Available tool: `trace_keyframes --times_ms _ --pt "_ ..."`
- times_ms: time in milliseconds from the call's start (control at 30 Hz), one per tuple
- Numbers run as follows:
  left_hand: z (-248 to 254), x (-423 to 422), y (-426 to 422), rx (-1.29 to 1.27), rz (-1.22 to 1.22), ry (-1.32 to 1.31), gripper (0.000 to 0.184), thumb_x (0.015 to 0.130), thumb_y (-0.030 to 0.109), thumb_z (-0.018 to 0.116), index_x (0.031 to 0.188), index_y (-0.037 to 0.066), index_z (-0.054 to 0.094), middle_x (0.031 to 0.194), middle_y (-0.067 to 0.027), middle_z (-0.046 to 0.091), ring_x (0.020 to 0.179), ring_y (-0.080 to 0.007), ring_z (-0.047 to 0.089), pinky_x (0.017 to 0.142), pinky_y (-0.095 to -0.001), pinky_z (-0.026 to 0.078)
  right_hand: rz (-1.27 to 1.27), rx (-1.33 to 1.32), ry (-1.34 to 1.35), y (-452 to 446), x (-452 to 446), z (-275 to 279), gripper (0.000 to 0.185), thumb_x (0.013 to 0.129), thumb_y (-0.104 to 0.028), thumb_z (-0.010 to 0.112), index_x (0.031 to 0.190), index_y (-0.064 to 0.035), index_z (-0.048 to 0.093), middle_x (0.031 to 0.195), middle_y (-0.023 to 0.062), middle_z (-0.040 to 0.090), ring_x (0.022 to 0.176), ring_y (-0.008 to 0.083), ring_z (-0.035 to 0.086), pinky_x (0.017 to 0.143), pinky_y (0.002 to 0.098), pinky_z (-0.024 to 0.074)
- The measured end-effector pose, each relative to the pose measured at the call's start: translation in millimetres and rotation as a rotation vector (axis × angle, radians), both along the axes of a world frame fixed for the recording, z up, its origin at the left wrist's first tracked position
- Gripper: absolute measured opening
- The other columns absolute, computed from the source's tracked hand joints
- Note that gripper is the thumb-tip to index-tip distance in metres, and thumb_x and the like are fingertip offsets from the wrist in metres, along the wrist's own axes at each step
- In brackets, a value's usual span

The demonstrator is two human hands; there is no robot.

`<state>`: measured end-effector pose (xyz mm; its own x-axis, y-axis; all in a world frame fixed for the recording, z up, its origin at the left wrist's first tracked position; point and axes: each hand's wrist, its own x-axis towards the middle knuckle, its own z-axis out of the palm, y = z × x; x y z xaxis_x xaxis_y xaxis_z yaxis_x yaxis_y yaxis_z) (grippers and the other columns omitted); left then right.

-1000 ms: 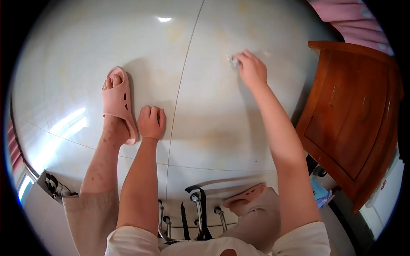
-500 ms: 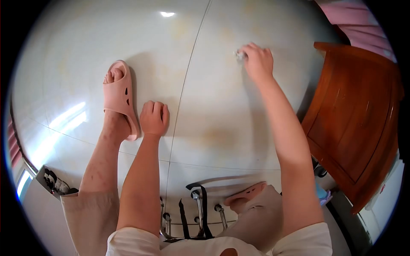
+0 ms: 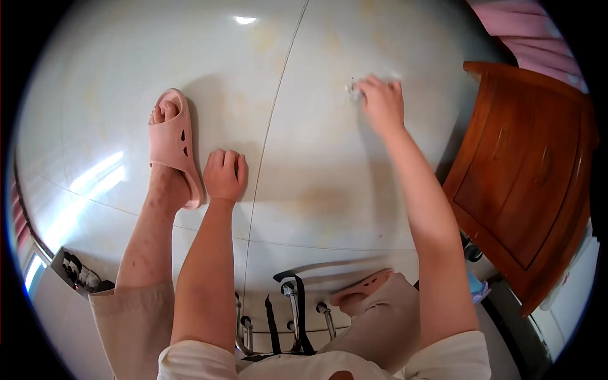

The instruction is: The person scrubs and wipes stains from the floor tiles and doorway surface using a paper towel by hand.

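My right hand (image 3: 382, 104) is stretched out low over the pale tiled floor (image 3: 316, 158), and its fingers pinch a small whitish crumpled wad (image 3: 353, 90). Motion smears the fingertips, and the wad looks like tissue, though its kind is not clear. A wet-looking shine and a few dark specks show on the tile around the fingertips. Beside my left foot's pink slipper (image 3: 170, 139), my left hand (image 3: 225, 175) is down by the floor with its fingers curled in. Nothing shows in it; its palm is hidden.
A reddish-brown wooden cabinet (image 3: 522, 164) stands to the right, with pink cloth (image 3: 532, 31) behind it. Below are chrome legs with casters (image 3: 291, 304) and black straps. A grey box with dark items (image 3: 79, 272) is at lower left. The other pink slipper (image 3: 361, 286) is at lower centre.
My right hand has shifted slightly down, with its fingers bent differently around the wad. Dark specks now show above the wad. My left hand keeps its pose.
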<state>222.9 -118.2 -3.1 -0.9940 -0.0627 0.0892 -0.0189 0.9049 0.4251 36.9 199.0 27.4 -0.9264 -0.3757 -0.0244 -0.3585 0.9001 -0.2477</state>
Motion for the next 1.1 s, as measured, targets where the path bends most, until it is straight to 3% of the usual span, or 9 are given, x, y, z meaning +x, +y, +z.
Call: trace_keyframes --times_ms 267,333,467,567,700,767,800,967,1100 --pt "-1.0 0.5 0.2 0.004 -0.003 -0.011 0.013 0.085 0.016 0.065 0.077 0.011 0.055 0.077 -0.0063 0.051 0.075 -0.0274 0.053 0.061 -0.0395 0.044 0.039 -0.005 0.195 -17.8 -51.0 -6.0 0.024 0.077 0.004 0.062 0.091 -0.0130 0.071 0.089 0.0050 0.064 0.092 0.0254 0.058 0.083 0.0384 0.0399" --pt "0.0 -0.9 -0.6 0.004 -0.010 -0.003 0.013 0.085 0.016 0.064 0.077 0.011 0.055 0.077 -0.0065 0.051 0.075 -0.0275 0.053 0.061 -0.0396 0.044 0.037 -0.255 0.138 -10.6 -34.3 -18.0 0.026 0.079 0.003 0.061 0.098 -0.0107 0.073 0.093 0.0084 0.064 0.099 0.0286 0.056 0.087 0.0418 0.0452" --pt "0.5 -0.7 -1.2 0.010 -0.010 -0.007 0.013 0.086 0.016 0.064 0.078 0.011 0.055 0.078 -0.0067 0.051 0.075 -0.0278 0.053 0.062 -0.0395 0.044 0.013 -0.247 -0.037 33.8 104.9 -1.7 0.033 0.081 0.005 0.057 0.107 -0.0104 0.073 0.099 0.0116 0.065 0.096 0.0352 0.057 0.090 0.0423 0.0486" --pt "1.4 -0.3 -1.3 -0.001 -0.029 -0.027 0.012 0.086 0.016 0.064 0.078 0.011 0.056 0.078 -0.0064 0.051 0.076 -0.0278 0.053 0.062 -0.0394 0.044 0.183 -0.242 -0.033 58.4 94.4 -6.7 0.034 0.083 0.004 0.057 0.110 -0.0115 0.073 0.102 0.0116 0.065 0.094 0.0356 0.057 0.089 0.0414 0.0489" --pt "1.9 -0.7 0.6 -0.017 -0.015 -0.040 0.011 0.087 0.016 0.063 0.079 0.011 0.057 0.079 -0.0060 0.053 0.076 -0.0277 0.054 0.063 -0.0398 0.044 -0.203 -0.287 0.244 45.0 -13.8 -22.4 0.034 0.084 0.004 0.056 0.109 -0.0121 0.073 0.096 0.0111 0.062 0.095 0.0328 0.055 0.087 0.0389 0.0486" --pt "4.7 1.4 -0.6 -0.023 -0.020 -0.052 0.011 0.087 0.016 0.062 0.079 0.011 0.058 0.079 -0.0059 0.053 0.077 -0.0275 0.054 0.063 -0.0401 0.044 -0.276 -0.296 0.264 23.8 -8.5 -25.0 0.034 0.083 0.004 0.056 0.109 -0.0119 0.072 0.095 0.0107 0.061 0.097 0.0321 0.055 0.087 0.0394 0.0485" --pt "6.1 1.6 -0.5 -0.032 -0.017 -0.061 0.011 0.088 0.016 0.062 0.079 0.011 0.058 0.079 -0.0060 0.053 0.077 -0.0275 0.054 0.063 -0.0401 0.044 -0.336 -0.300 0.287 20.8 -1.3 -24.3 0.034 0.083 0.003 0.056 0.108 -0.0117 0.072 0.094 0.0103 0.061 0.098 0.0314 0.054 0.087 0.0399 0.0484" --pt "3.3 4.4 4.1 -0.046 -0.018 -0.060 0.011 0.091 0.019 0.058 0.083 0.010 0.058 0.082 -0.0076 0.054 0.080 -0.0294 0.053 0.066 -0.0413 0.044 -0.019 -0.246 -0.071 79.4 172.5 4.9 0.047 0.075 0.007 0.060 0.115 -0.0138 0.071 0.096 0.0052 0.062 0.091 0.0277 0.054 0.085 0.0392 0.0507" --pt "0.3 2.4 4.9 -0.079 -0.047 -0.069 0.014 0.092 0.020 0.057 0.084 0.009 0.058 0.084 -0.0102 0.053 0.081 -0.0313 0.053 0.068 -0.0427 0.043 -0.148 -0.191 0.057 136.2 188.7 -3.7 0.048 0.072 0.008 0.062 0.113 -0.0138 0.072 0.096 0.0041 0.063 0.090 0.0267 0.055 0.084 0.0389 0.0511"
